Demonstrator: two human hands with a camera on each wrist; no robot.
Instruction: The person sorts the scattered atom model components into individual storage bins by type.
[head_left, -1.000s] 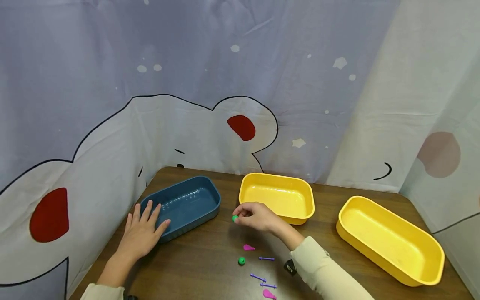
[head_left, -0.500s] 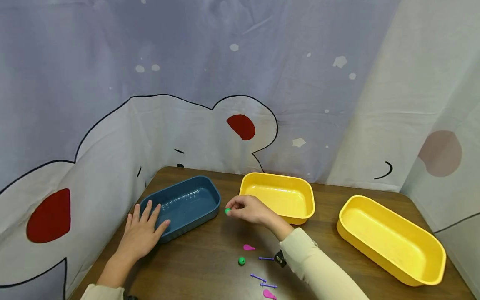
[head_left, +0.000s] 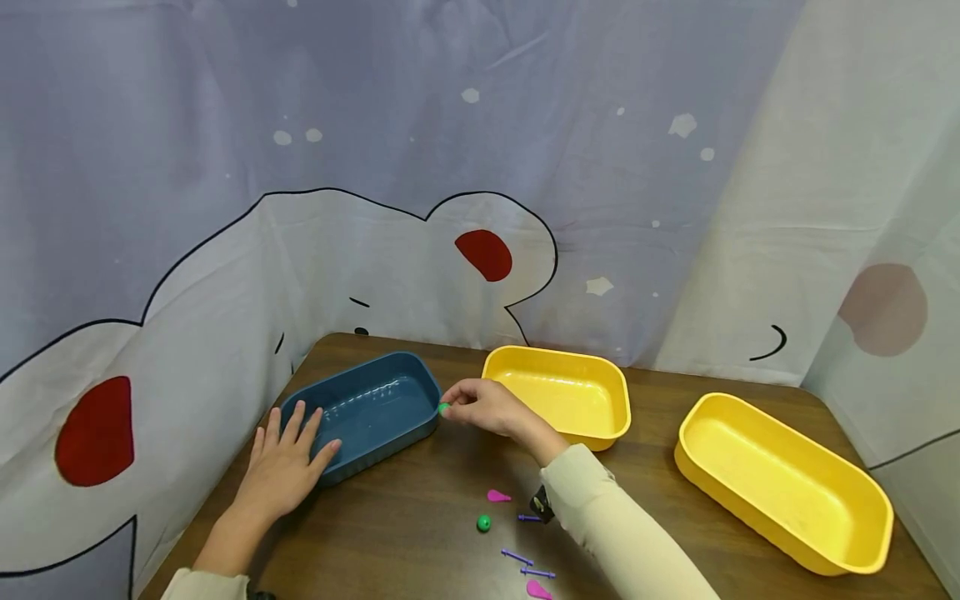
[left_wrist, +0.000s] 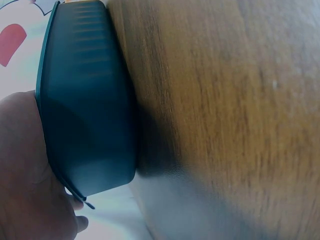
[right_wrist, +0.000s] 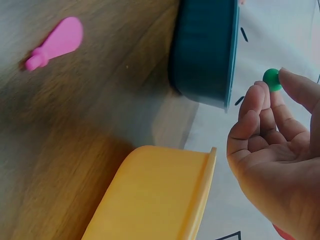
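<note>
My right hand (head_left: 487, 407) pinches a green bead (right_wrist: 272, 79) between thumb and fingertips. In the head view the bead overlaps the right rim of the blue tray (head_left: 408, 429); the right wrist view has it up above rim height. My left hand (head_left: 279, 467) lies with fingers spread over the near left rim of that tray. Seen from the left wrist, the palm is against the tray's edge. A second green bead (head_left: 483, 522) rests on the table among pink paddle-shaped pieces (head_left: 498, 496) and thin purple rods (head_left: 517, 556); my right sleeve partly covers one rod.
A yellow tray (head_left: 622, 427) stands at the back, just behind my right hand. Another yellow tray (head_left: 787, 533) sits slanted at the right side of the wooden table (head_left: 405, 533). A printed curtain (head_left: 390, 275) hangs along the table's back and left edges.
Holding the green bead, my right hand has moved left and a little farther back, from the open table to the blue tray's right rim. My left hand has stayed in place.
</note>
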